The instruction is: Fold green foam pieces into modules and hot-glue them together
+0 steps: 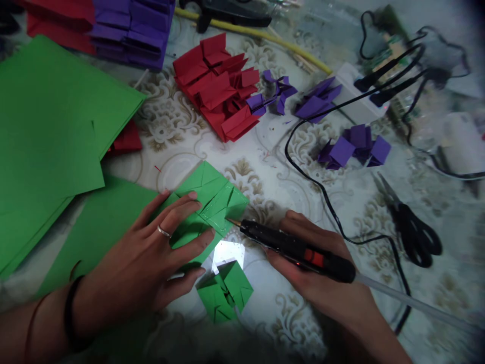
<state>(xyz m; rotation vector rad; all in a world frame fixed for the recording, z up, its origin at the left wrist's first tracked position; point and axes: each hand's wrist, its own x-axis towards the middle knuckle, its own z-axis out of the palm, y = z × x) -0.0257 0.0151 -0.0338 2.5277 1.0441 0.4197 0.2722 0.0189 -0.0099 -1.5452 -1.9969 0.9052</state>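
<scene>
My left hand (pixel 151 247), with a ring and a dark wristband, lies with fingers spread over a folded green paper piece (pixel 223 197), pressing it against the table. Lines of clear glue show on that piece. In my right hand (pixel 326 288) is a black glue gun (pixel 288 242) with an orange-red part on its side. Its brass nozzle is at the right edge of the green piece; whether they touch is hard to tell. A long translucent glue stick (pixel 409 301) comes out of the gun's back. Just below, a smaller folded green piece (pixel 227 293) sits near a bright light patch.
Green paper sheets (pixel 45 126) are stacked at left. Folded red pieces (pixel 220 86) and purple pieces (pixel 356 146) lie farther back. Black scissors (pixel 415 227) rest at right, near a black cord (pixel 326 197) running from a white power strip (pixel 364 96).
</scene>
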